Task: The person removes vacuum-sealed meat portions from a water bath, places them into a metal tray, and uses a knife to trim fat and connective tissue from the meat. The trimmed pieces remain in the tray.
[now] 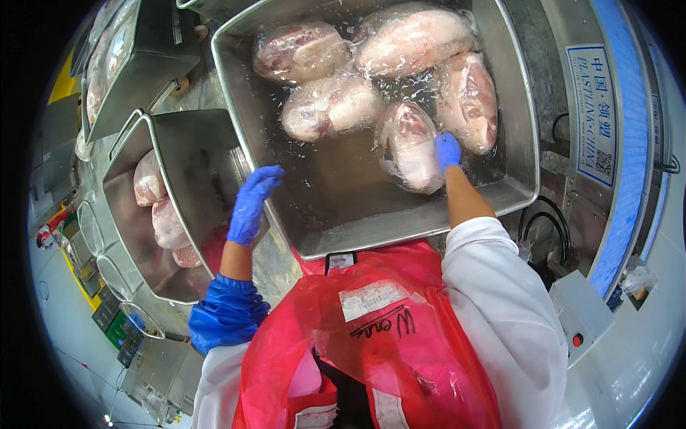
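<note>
A large stainless steel tub point(375, 236) of water stands before me, with several plastic-wrapped meat cuts in it. My right hand point(449, 151), in a blue glove, touches the right side of the nearest wrapped cut point(410, 150); its fingertips are partly hidden, and a firm grip cannot be made out. Just right of that hand lies another wrapped cut point(467, 102). My left hand point(254, 204), also blue-gloved, is raised over the tub's left rim with nothing in it. A pale wrapped cut point(331, 107) floats beyond it, below two more at the far side.
To the left is a steel cart point(161, 128) holding several packed cuts. Behind it another steel cart point(134, 80) holds wrapped meat. On the right are a machine with a blue belt point(616, 107), black cables point(563, 230) and a grey box with a red button point(578, 340).
</note>
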`<state>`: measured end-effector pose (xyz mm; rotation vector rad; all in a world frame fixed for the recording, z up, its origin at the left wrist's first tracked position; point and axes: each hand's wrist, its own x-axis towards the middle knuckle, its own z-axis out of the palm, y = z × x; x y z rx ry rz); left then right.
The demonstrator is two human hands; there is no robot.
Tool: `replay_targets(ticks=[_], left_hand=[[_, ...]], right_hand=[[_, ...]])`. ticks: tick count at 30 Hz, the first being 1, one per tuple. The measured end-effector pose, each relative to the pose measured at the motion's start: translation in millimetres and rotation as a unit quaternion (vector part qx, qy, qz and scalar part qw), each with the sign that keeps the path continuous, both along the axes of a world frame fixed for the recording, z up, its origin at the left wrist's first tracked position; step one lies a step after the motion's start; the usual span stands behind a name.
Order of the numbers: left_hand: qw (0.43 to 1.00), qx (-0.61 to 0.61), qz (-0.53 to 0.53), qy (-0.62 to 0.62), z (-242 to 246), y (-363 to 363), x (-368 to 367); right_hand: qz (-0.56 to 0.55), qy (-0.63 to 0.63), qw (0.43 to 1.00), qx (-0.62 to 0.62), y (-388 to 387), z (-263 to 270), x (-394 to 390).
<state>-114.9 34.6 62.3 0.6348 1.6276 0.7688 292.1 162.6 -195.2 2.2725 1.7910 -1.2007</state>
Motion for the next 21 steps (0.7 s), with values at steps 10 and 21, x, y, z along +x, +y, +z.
replay_targets(ticks=[10, 21], left_hand=[[0.947, 0.087, -0.256, 0.172, -65, 32, 135], [0.689, 0.216, -0.537, 0.436, -83, 55, 112]], right_hand=[[0.226, 0.210, 0.951, 0.031, -28, 36, -35], [0.288, 0.266, 0.919, -0.038, -55, 184, -132]])
